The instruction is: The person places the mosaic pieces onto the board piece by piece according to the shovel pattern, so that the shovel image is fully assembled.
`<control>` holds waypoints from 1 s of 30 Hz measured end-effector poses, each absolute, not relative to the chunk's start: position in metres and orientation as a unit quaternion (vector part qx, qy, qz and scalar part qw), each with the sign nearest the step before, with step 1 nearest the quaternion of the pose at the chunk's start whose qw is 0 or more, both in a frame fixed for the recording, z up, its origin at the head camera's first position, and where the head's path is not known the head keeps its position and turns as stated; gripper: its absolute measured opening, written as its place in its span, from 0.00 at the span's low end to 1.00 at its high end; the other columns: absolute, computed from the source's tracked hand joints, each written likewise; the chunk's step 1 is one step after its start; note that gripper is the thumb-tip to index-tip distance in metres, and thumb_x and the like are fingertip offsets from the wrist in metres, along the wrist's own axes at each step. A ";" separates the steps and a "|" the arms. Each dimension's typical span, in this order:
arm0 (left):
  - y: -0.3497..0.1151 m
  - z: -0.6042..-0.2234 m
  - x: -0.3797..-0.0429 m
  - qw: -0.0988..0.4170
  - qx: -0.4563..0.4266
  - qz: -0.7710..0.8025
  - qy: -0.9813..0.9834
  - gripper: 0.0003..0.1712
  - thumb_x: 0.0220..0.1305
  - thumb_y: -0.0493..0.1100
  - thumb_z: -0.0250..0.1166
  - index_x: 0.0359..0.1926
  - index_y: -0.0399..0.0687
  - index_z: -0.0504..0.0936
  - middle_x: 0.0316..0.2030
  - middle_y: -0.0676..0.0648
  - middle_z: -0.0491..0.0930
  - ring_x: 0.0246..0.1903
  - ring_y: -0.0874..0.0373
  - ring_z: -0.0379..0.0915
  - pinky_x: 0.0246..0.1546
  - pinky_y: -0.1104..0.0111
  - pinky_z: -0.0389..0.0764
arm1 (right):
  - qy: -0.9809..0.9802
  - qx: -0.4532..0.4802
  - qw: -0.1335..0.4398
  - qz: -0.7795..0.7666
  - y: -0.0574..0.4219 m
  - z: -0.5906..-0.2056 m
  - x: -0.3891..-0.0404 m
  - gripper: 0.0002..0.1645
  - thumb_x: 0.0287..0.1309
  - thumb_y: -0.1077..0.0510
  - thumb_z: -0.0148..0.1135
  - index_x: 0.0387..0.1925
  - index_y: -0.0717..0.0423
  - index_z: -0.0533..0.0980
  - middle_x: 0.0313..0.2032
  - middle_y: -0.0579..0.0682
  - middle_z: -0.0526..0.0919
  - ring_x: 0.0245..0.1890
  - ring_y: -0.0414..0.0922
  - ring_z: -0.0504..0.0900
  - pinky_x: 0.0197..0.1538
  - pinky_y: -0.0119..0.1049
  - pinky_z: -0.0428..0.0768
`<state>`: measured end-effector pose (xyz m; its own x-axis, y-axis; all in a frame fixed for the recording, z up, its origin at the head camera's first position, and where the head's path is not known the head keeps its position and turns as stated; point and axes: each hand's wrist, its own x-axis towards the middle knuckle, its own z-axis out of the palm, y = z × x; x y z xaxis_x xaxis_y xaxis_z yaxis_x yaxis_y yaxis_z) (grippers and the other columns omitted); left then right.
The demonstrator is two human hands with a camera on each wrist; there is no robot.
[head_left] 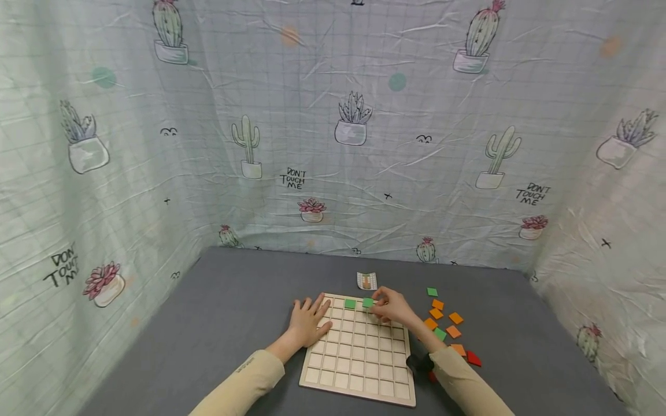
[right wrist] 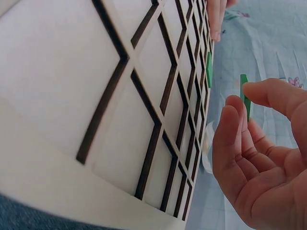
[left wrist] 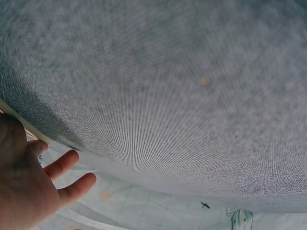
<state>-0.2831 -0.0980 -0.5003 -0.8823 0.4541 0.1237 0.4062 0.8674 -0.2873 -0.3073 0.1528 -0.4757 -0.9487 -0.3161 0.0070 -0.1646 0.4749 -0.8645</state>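
Observation:
A pale wooden grid board [head_left: 343, 365] lies on the dark grey table, its square cells divided by raised strips. My left hand [head_left: 308, 320] rests on the board's upper left edge, fingers spread; part of its palm shows in the left wrist view. Between thumb and fingers, my right hand [head_left: 391, 306] pinches a thin green square tile [right wrist: 244, 93] over the board's far row. Another green tile [head_left: 350, 304] sits in a far-row cell just to the left. In the right wrist view, the held tile appears edge-on, raised off the board.
Loose orange tiles [head_left: 456, 318], green tiles [head_left: 432, 292] and red pieces [head_left: 473, 358] lie scattered right of the board, some close to the right forearm. A small printed card [head_left: 366, 281] lies beyond the board's far edge. Patterned curtain [head_left: 312, 144] encloses the table's back and sides.

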 end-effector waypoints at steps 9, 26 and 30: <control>-0.100 -0.497 -0.283 0.104 -0.230 0.119 -0.960 0.33 0.64 0.64 0.40 0.65 0.56 0.59 0.65 0.49 0.59 0.57 0.48 0.62 0.49 0.49 0.63 | 0.854 -0.118 0.082 -0.500 0.146 -0.479 -0.314 0.18 0.49 0.62 0.62 0.42 0.67 0.69 0.24 0.55 0.78 0.16 0.41 0.72 0.22 0.35 0.73; -0.099 -0.498 -0.281 0.107 -0.232 0.120 -0.959 0.32 0.64 0.64 0.41 0.65 0.57 0.60 0.65 0.49 0.59 0.55 0.48 0.63 0.48 0.50 0.64 | 0.872 -0.084 0.052 -0.480 0.133 -0.488 -0.319 0.15 0.46 0.64 0.63 0.38 0.65 0.71 0.21 0.54 0.80 0.15 0.42 0.75 0.18 0.33 0.72; -0.100 -0.499 -0.282 0.102 -0.230 0.109 -0.962 0.33 0.64 0.63 0.41 0.65 0.56 0.59 0.65 0.49 0.59 0.56 0.48 0.63 0.48 0.49 0.64 | 0.875 -0.087 0.042 -0.475 0.131 -0.488 -0.318 0.15 0.46 0.65 0.64 0.38 0.65 0.72 0.21 0.54 0.81 0.15 0.41 0.75 0.18 0.33 0.73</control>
<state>-0.2816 -0.0995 -0.4986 -0.8731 0.4650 0.1467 0.4205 0.8704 -0.2562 -0.3183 0.1306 -0.4884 -0.9815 -0.1914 0.0084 -0.1115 0.5347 -0.8377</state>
